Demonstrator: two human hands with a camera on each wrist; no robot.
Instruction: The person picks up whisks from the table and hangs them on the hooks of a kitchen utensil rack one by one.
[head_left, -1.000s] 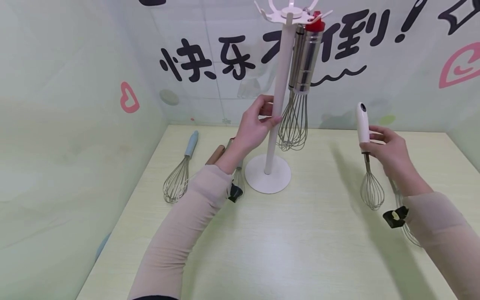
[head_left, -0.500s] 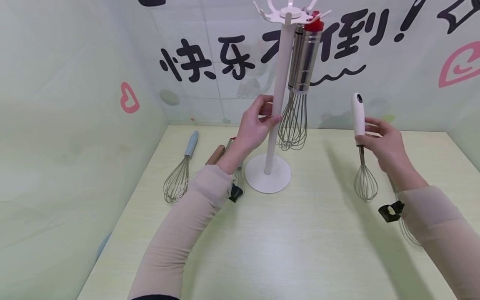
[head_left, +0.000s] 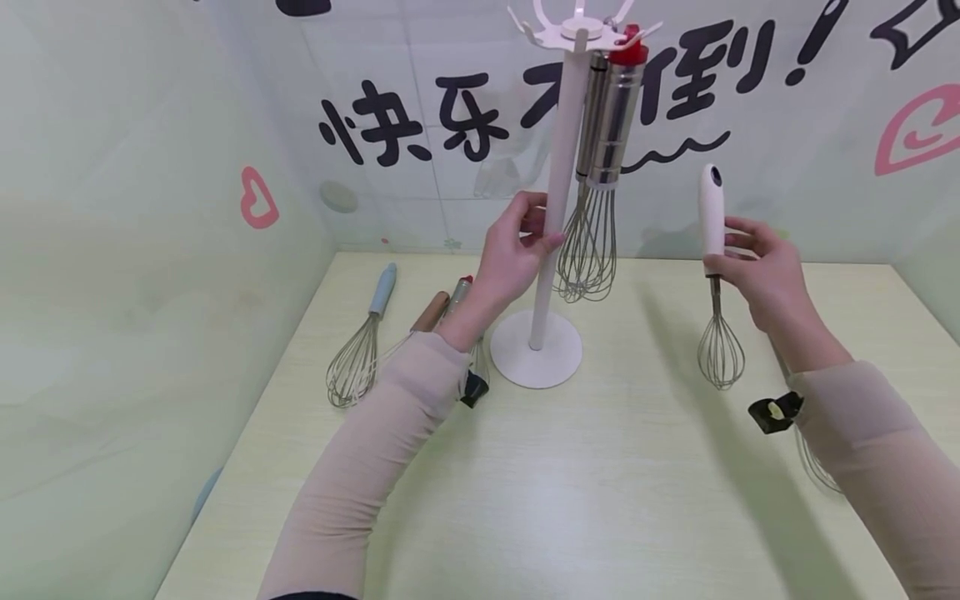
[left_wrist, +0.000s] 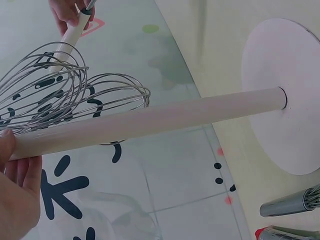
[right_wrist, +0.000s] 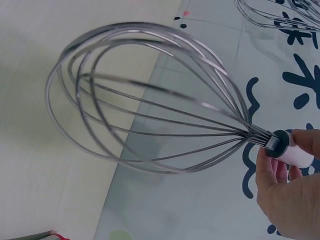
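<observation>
My left hand (head_left: 512, 250) grips the white post of a hook stand (head_left: 564, 158), whose round base rests on the table. Two metal whisks hang from the stand's hooks on its right side; one whisk (head_left: 617, 117) has a red handle end, and a slimmer whisk (head_left: 591, 125) is behind it. In my right hand (head_left: 767, 271) a white-handled whisk (head_left: 712, 208) is pinched low on its handle, upright with its wires down, above the table and apart from the stand. The right wrist view shows its wire loops (right_wrist: 150, 100) close up.
A blue-handled whisk (head_left: 382, 289) lies at the table's left. Beside it are a brown-handled whisk (head_left: 431, 312) and a red-tipped one (head_left: 459, 290), partly behind my left arm. Another whisk (head_left: 813, 458) lies under my right forearm. A printed wall sheet (head_left: 465, 175) stands behind.
My right hand has lifted the white-handled whisk higher and shifted it a little left, toward the stand. My left hand keeps its hold on the post.
</observation>
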